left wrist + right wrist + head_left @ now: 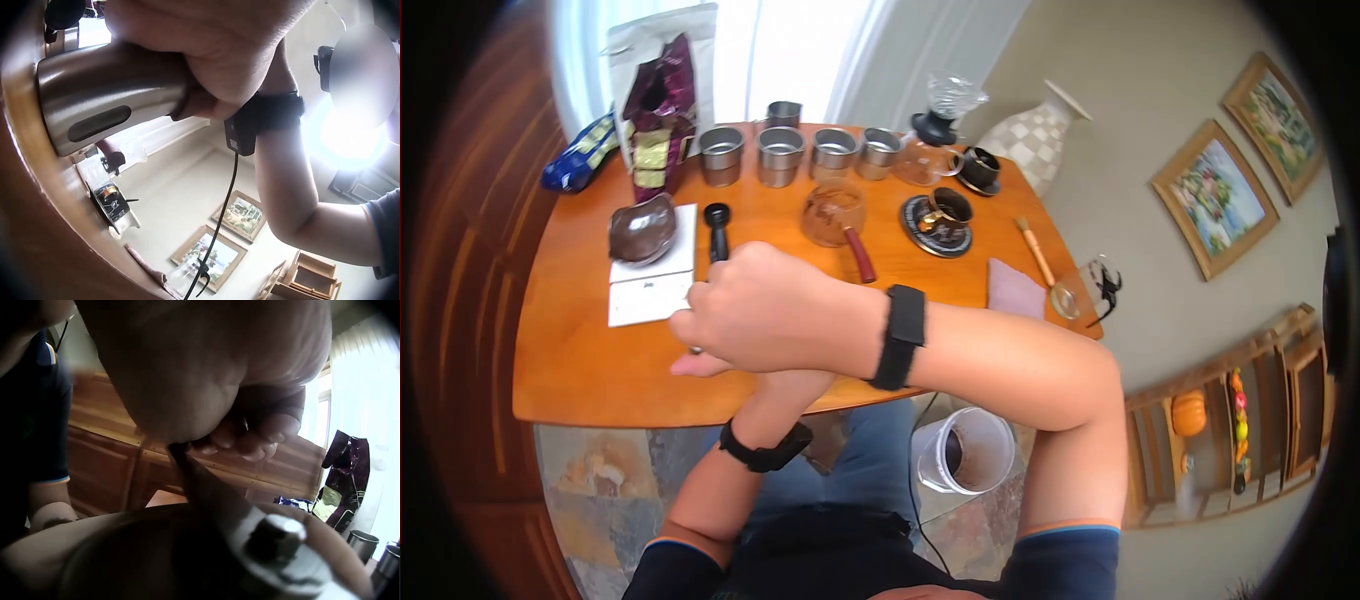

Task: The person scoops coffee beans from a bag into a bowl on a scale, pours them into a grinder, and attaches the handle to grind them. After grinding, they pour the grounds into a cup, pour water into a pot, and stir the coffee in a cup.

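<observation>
Low over the table's near side, my left hand (219,44) grips the body of a metal hand coffee grinder (112,90), a brushed cylinder with a long slot window. My right hand (775,310) crosses above it and covers most of the left hand and the grinder in the head view. In the right wrist view, a flat crank handle (215,494) runs from the top nut (284,530) up to the right hand (212,369), whose fingers curl at its end. The crank's knob is hidden inside that hand.
Beyond the hands are a white scale (652,292) with a brown bowl (643,232), a black scoop-like tool (717,230), a red-handled glass pot (858,252), several metal cups (722,155), a coffee bag (662,125) and a gold-trimmed cup (948,212). A bin (995,450) stands below.
</observation>
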The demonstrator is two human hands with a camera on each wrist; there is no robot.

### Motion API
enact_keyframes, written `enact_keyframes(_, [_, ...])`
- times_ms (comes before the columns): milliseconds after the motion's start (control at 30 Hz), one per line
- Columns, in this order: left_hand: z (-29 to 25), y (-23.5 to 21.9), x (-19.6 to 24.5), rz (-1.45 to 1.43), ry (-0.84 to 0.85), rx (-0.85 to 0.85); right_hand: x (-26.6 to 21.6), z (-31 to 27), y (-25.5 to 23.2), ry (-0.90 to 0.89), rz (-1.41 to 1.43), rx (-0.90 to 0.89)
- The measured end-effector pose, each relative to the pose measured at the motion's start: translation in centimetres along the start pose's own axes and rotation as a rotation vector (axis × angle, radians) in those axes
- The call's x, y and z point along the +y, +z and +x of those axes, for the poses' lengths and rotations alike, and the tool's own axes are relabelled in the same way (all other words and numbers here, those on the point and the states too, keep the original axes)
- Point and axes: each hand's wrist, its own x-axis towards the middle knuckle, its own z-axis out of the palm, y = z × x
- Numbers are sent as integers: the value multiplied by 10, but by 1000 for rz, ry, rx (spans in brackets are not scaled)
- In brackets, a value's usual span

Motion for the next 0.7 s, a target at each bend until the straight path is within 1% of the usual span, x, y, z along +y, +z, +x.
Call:
enact_keyframes(67, [4, 3, 4, -10, 44, 21, 9, 0, 0, -6, -13, 32])
enact_keyframes(100, [10, -3, 10, -205, -18, 28, 13, 1, -3, 16, -32, -22])
enact_keyframes(133, [13, -8, 12, -396, -81, 32, 20, 0, -3, 26, -45, -28])
enact_keyframes(167, [12, -13, 9, -377, -163, -143, 29, -2, -1, 61, -53, 5])
enact_keyframes(200, [11, -12, 12, -383, -155, -144, 38, -3, -1, 92, -61, 40])
enact_keyframes(233, [10, -11, 16, -402, -205, -72, 47, -7, -5, 166, -68, -22])
enact_keyframes(267, [11, -12, 18, -417, -258, 1, 59, -15, -6, 167, -73, -22])
enact_keyframes(300, [13, -17, 20, -452, -346, -38, 73, -25, -2, 281, -75, -92])
enact_keyframes(333, [14, -19, 20, -449, -348, -29, 82, -37, 5, 390, -74, -163])
enact_keyframes(367, [15, -21, 21, -445, -395, -59, 86, -54, 15, 434, -74, -75])
enact_keyframes(400, [15, -22, 21, -439, -446, -85, 85, -69, 20, 474, -68, 12])
enact_keyframes(433, [16, -24, 22, -428, -461, -65, 79, -79, 15, 516, -79, 53])
enact_keyframes(467, [16, -24, 22, -416, -418, -68, 73, -89, 9, 556, -85, 94])
enact_keyframes(500, [16, -25, 22, -399, -379, -71, 69, -100, 6, 604, -78, 71])
enact_keyframes(533, [16, -26, 22, -379, -402, -49, 65, -110, 3, 652, -70, 45])
enact_keyframes(600, [17, -26, 22, -388, -368, -71, 51, -122, -10, 653, -231, -25])
enact_keyframes(633, [18, -28, 23, -397, -362, -77, 46, -128, -15, 634, -210, -28])
enact_keyframes(700, [18, -29, 22, -412, -372, -80, 36, -140, -25, 634, -273, -94])
